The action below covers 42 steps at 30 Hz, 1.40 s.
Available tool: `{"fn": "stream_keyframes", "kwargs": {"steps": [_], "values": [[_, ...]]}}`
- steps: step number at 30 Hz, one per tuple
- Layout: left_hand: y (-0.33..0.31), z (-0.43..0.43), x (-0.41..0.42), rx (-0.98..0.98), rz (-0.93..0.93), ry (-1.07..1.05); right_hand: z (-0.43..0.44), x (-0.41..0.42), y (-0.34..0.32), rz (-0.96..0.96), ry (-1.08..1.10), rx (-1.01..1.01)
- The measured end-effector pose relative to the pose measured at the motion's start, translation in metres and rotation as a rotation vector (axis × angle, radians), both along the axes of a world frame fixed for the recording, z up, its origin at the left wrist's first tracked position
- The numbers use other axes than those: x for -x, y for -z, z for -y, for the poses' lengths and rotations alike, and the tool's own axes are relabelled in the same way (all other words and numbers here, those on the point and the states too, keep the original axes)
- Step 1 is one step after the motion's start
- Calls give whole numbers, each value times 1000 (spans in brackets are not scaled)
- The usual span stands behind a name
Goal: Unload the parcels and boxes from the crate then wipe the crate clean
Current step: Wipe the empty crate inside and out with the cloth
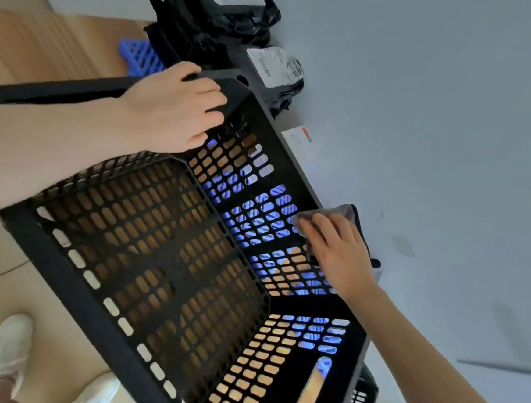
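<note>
1. Across the middle of the view, black perforated crate point(188, 278), empty and apparently tilted, open mouth turned up toward the camera; wood-toned floor point(48, 41) visible through the slots.
2. Beyond the far corner, black parcels point(215, 16) stacked against a pale grey surface point(439, 119), with one smaller labelled parcel point(274, 74) just beside the rim; unloading judged done, wiping the step in hand.
3. Behind that same corner, blue lattice pallet point(139, 54), mostly hidden.
4. On the far corner rim, left hand point(173, 105), fingers curled over the edge and gripping it; worth holding firm there, to stop any rocking or sliding under the wiping pressure.
5. Against the inside of the right side wall, close under its rim, right hand point(339, 255), fingers nearly straight and spread, pressing down flat rather than closing round anything.
6. Under those fingers, grey cloth point(343, 211), loose end bunched over the rim; better folded to a fresh face and drawn in long strokes along the rows of slots, rim first, then down toward the base panel; extra pressure into ribs and corners, the likely dust traps.
7. Between labelled parcel and cloth, small white card point(301, 139), outside the wall; best left alone.
</note>
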<state>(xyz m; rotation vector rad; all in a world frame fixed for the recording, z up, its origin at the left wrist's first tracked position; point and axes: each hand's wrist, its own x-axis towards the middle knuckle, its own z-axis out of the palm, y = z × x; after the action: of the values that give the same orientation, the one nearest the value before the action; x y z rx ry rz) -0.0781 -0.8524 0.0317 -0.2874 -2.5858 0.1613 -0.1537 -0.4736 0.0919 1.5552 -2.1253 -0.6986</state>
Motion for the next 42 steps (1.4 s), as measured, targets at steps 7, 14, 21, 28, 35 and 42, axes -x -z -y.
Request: {"fn": "stream_keyframes", "kwargs": {"steps": [7, 14, 21, 28, 35, 42], "values": [[-1, 1, -1, -23, -7, 38, -81, -22, -36, 187, 75, -245], [-3, -3, -1, 2, 19, -33, -64, -16, -37, 200, 40, -197], [-5, -5, 3, 32, 65, -89, 58, 19, -15, 147, -47, -32], [-9, -9, 3, 31, 142, -134, 182, 51, -4, 91, -80, 98], [-8, -8, 4, 49, 134, -132, 218, 65, 3, 38, -158, 140], [-5, -4, 3, 59, 91, -95, 124, 41, -11, 114, -71, 36]]}}
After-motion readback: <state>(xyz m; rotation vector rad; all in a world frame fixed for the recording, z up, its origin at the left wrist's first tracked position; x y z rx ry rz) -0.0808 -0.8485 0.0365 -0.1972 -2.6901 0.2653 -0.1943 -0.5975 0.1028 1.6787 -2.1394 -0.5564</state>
